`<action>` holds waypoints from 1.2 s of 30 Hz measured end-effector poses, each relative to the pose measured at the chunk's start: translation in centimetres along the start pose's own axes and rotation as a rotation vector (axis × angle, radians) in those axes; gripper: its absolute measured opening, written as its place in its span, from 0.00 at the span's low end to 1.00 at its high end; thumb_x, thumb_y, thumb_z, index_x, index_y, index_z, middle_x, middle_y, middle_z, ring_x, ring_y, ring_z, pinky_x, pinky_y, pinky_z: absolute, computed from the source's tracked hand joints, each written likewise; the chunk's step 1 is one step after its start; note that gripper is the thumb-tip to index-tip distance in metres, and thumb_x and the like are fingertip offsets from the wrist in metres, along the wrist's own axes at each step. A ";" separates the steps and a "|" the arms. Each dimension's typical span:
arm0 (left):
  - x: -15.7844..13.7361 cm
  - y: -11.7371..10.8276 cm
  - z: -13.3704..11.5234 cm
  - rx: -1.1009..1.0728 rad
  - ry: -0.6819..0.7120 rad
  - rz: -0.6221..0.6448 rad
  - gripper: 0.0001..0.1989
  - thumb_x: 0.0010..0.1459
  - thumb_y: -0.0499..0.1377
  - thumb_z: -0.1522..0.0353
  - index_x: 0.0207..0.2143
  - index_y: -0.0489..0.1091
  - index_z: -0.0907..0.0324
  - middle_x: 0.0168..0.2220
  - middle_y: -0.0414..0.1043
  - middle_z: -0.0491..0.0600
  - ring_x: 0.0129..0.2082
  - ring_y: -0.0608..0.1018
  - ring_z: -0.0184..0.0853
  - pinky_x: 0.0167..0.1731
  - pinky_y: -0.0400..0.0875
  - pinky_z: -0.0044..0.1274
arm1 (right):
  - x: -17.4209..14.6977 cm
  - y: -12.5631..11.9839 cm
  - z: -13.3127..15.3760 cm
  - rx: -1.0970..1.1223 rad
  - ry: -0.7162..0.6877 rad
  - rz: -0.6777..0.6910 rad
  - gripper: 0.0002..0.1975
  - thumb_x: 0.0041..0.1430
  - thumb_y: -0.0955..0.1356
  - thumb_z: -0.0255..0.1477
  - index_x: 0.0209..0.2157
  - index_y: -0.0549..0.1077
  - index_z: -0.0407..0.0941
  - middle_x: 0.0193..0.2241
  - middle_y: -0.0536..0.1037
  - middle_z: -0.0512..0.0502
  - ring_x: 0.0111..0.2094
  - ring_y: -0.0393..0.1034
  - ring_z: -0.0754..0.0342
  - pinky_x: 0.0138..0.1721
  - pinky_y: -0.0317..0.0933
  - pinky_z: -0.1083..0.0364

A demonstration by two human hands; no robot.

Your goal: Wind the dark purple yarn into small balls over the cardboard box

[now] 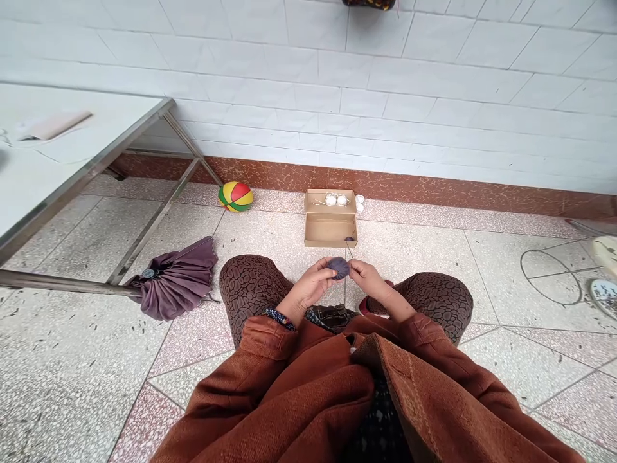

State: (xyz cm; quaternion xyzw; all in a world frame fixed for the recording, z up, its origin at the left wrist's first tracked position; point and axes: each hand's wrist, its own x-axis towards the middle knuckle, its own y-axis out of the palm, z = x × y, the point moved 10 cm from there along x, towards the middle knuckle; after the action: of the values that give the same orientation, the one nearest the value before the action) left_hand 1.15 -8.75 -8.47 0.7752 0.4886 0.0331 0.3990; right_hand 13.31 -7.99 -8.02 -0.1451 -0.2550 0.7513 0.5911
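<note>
My left hand point(311, 284) grips a dark purple-grey ball of yarn point(339, 267) between thumb and fingers, above my lap. At the ball's right side, my right hand point(369, 278) is closed in a pinch on a strand of the same yarn. The strand point(351, 251) runs from there down toward an open cardboard box point(328, 242) on the floor. A small dark clump of yarn point(349, 239) lies at the box's near right corner. In the raised lid rest white yarn balls point(336, 200), and more white balls point(360, 203) sit just right of it.
A metal-framed table point(96, 157) stands at the left, with a folded purple umbrella point(178, 280) by its leg. A colourful ball point(236, 197) lies near the tiled wall point(299, 96). Wire-framed fan parts point(552, 267) are on the floor at right.
</note>
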 end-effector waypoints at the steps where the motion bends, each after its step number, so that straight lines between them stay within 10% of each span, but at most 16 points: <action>1: 0.3 -0.8 0.0 -0.025 0.006 -0.058 0.18 0.43 0.68 0.73 0.40 0.73 0.61 0.41 0.76 0.51 0.43 0.76 0.38 0.50 0.68 0.33 | -0.3 0.4 0.2 0.002 -0.006 0.025 0.11 0.67 0.63 0.34 0.32 0.72 0.46 0.29 0.75 0.49 0.32 0.68 0.53 0.38 0.62 0.55; 10: 0.7 -4.0 -0.1 0.148 0.096 -0.303 0.20 0.39 0.69 0.73 0.38 0.70 0.60 0.37 0.73 0.46 0.39 0.73 0.34 0.44 0.66 0.28 | -0.4 0.4 6.1 0.041 -0.209 0.162 0.12 0.69 0.65 0.37 0.38 0.77 0.46 0.34 0.77 0.45 0.36 0.72 0.52 0.41 0.64 0.54; 16: 0.2 -0.6 -0.3 0.390 0.100 -0.073 0.18 0.42 0.68 0.71 0.39 0.72 0.60 0.36 0.71 0.46 0.39 0.72 0.34 0.46 0.62 0.27 | 2.3 -2.0 5.4 0.011 -0.204 0.064 0.12 0.67 0.67 0.38 0.35 0.79 0.47 0.32 0.76 0.46 0.35 0.71 0.52 0.41 0.64 0.53; 24: -0.4 1.1 -0.5 0.044 0.021 0.080 0.27 0.41 0.67 0.75 0.47 0.73 0.58 0.42 0.74 0.49 0.43 0.74 0.35 0.47 0.64 0.28 | 1.3 -0.1 -0.5 0.043 -0.036 0.005 0.12 0.67 0.65 0.35 0.32 0.75 0.45 0.30 0.76 0.48 0.34 0.70 0.52 0.40 0.64 0.54; 36: 0.5 -3.2 -0.5 0.234 0.143 -0.251 0.22 0.38 0.69 0.74 0.39 0.72 0.61 0.38 0.74 0.47 0.40 0.73 0.34 0.47 0.64 0.27 | -0.7 -0.7 7.0 0.027 -0.212 0.166 0.14 0.69 0.65 0.39 0.35 0.77 0.46 0.31 0.77 0.46 0.33 0.71 0.52 0.39 0.64 0.54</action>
State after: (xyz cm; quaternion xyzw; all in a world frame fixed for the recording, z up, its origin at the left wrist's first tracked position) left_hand -1.19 -7.37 -10.38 0.7449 0.6092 -0.0190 0.2716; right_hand 10.38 -10.00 -1.91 -0.0775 -0.2931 0.8120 0.4987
